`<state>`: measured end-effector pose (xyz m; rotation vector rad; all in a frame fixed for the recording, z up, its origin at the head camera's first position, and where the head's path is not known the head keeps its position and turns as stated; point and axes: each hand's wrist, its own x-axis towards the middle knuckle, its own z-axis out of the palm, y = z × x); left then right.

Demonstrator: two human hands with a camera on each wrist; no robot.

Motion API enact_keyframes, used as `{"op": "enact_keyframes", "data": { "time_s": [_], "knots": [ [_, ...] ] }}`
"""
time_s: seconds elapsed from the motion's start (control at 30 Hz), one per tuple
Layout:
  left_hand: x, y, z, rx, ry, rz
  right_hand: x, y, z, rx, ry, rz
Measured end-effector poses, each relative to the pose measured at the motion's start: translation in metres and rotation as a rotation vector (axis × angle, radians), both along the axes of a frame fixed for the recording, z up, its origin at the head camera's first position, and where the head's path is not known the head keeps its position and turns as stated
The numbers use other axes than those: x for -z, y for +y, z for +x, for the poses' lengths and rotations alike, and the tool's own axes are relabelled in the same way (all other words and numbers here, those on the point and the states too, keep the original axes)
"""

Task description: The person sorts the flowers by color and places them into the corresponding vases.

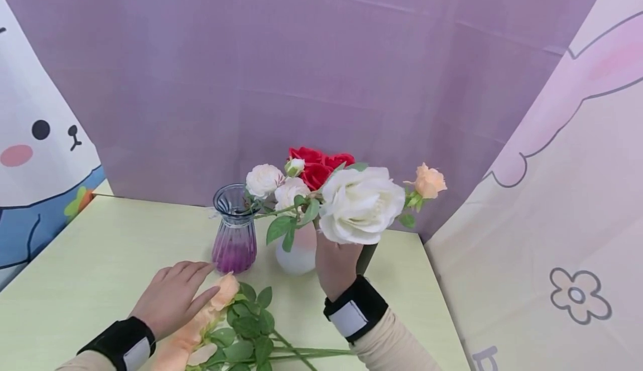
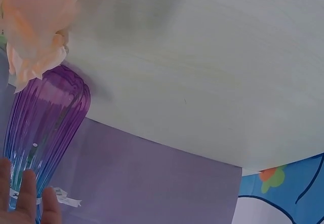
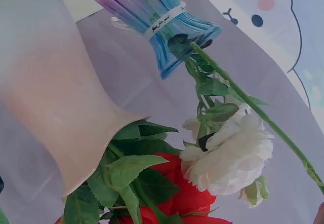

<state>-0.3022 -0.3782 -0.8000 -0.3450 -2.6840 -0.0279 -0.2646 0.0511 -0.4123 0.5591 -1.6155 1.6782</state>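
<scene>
My left hand (image 1: 187,292) lies flat, fingers straight, on a peach flower spray (image 1: 221,295) with green leaves lying on the pale green table (image 1: 110,248). In the left wrist view its fingertips (image 2: 25,203) show beside the purple glass vase (image 2: 45,122), with the peach flower (image 2: 30,31) above. My right hand (image 1: 335,265) is raised in front of a white vase (image 1: 297,256) and grips the stem of a large white rose (image 1: 359,203); its fingers are hidden behind the hand. The right wrist view shows a green stem (image 3: 253,110) running past a smaller white rose (image 3: 228,153).
The purple vase (image 1: 234,231) stands left of the white vase, which holds red roses (image 1: 316,164) and small white roses (image 1: 263,180). A peach bud (image 1: 429,181) sticks out to the right. Purple backdrop behind; printed cloth walls close both sides.
</scene>
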Motion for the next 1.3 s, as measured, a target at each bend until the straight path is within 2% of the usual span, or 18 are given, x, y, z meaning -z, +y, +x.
{"op": "enact_keyframes", "data": {
  "time_s": [0.13, 0.2, 0.37, 0.47, 0.5, 0.6, 0.7, 0.73, 0.77, 0.83, 0.97, 1.07, 1.23, 1.3],
  "knots": [
    [0.006, -0.002, 0.002, -0.009, -0.009, 0.003, -0.005, 0.001, -0.006, -0.075, 0.053, -0.052],
    [0.010, -0.004, 0.003, -0.016, -0.014, 0.003, -0.002, -0.002, -0.008, -0.069, 0.028, -0.044],
    [0.024, -0.004, 0.007, -0.020, -0.016, 0.007, 0.020, -0.015, -0.015, -0.024, -0.086, 0.035],
    [0.029, -0.002, 0.008, -0.017, -0.024, 0.015, 0.033, -0.026, -0.029, -0.030, -0.092, 0.062],
    [0.029, 0.000, 0.008, -0.018, -0.028, 0.016, 0.029, -0.031, -0.027, -0.025, -0.095, 0.067],
    [0.028, 0.004, 0.007, -0.011, -0.040, 0.023, 0.048, -0.045, -0.047, 0.010, -0.103, 0.109],
    [0.028, 0.009, 0.004, 0.002, -0.043, 0.031, 0.074, -0.058, -0.068, 0.176, -0.138, 0.241],
    [0.029, 0.010, 0.003, 0.011, -0.040, 0.031, 0.092, -0.062, -0.082, 0.212, -0.142, 0.288],
    [0.029, 0.011, 0.002, 0.014, -0.034, 0.029, 0.101, -0.067, -0.089, 0.240, -0.144, 0.329],
    [0.030, 0.013, 0.000, 0.019, -0.020, 0.028, 0.117, -0.075, -0.102, 0.275, -0.122, 0.411],
    [0.032, 0.018, -0.003, 0.021, 0.007, 0.026, 0.144, -0.094, -0.125, 0.231, -0.031, 0.481],
    [0.032, 0.021, -0.005, 0.028, 0.011, 0.027, 0.160, -0.108, -0.139, 0.244, 0.002, 0.519],
    [0.036, 0.022, -0.005, 0.018, -0.022, 0.020, 0.175, -0.120, -0.156, 0.240, -0.027, 0.587],
    [0.040, 0.021, -0.005, 0.014, -0.024, 0.012, 0.176, -0.118, -0.162, 0.364, -0.032, 0.687]
  ]
}}
